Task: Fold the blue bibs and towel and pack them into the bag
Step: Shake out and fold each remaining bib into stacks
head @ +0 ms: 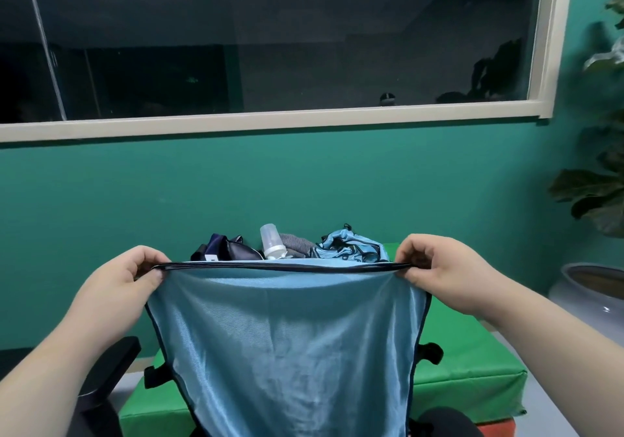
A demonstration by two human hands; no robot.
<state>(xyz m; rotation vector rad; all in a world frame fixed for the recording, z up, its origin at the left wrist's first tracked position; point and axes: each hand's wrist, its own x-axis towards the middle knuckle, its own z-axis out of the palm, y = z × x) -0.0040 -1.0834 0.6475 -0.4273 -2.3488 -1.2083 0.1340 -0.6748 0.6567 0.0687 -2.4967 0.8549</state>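
Observation:
A light blue bib with dark trim hangs stretched in the air in front of me. My left hand pinches its top left corner and my right hand pinches its top right corner, so the upper edge runs taut between them. Black side straps stick out at both edges. Behind the held bib, a second crumpled blue bib lies on the green surface. The held bib hides most of that surface. No bag or towel can be clearly made out.
A clear baby bottle, a grey cloth and dark navy items lie at the back of the green surface. A black chair arm is at lower left. A grey plant pot stands right, below a plant.

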